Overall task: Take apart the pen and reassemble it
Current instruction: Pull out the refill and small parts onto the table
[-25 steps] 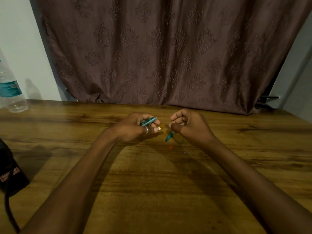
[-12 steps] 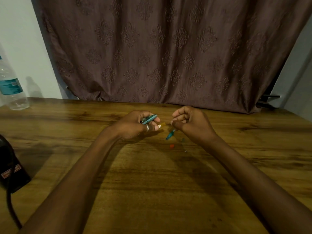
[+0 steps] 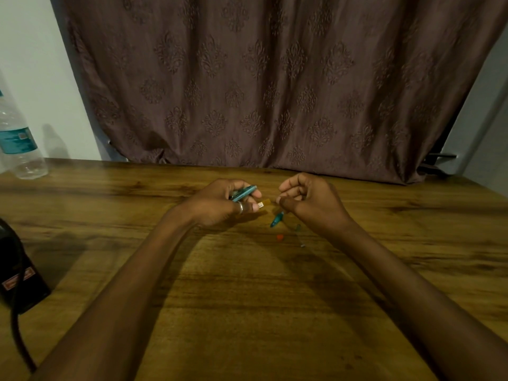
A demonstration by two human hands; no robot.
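**Asker:** So, where is the pen right now?

**Me:** Mostly in pieces. My left hand (image 3: pixel 220 206) has its grip closed around the teal barrel (image 3: pixel 244 192), held just above the wooden tabletop (image 3: pixel 247 298). The barrel's long axis runs from my palm up and to the right, its free end pointing toward my other hand. A small pale piece (image 3: pixel 261 204) pokes out past my left thumb; I cannot tell which part it is.

**Asker:** And your right hand?

**Me:** My right hand (image 3: pixel 310 202) is curled, fingertips pinched together near the barrel's end. Something thin may be in that pinch, but it is too small to make out, so I cannot say what the grip holds. The two hands are near each other, not touching.

**Asker:** Anything lying loose?

**Me:** Yes. A short teal tip piece (image 3: pixel 277 219) sits just below my right fingers, slanted, its narrow end pointing down and left. Whether it rests on the wood or hangs from my fingers, I cannot tell. A small red bit (image 3: pixel 279 237) lies on the tabletop just below it, and a faint clear rod (image 3: pixel 298 235) lies beside them, under my right wrist.

**Asker:** Which hand is closer to those?

**Me:** The right one. I judge it would fetch the loose parts and feed them leftward along the barrel's line.
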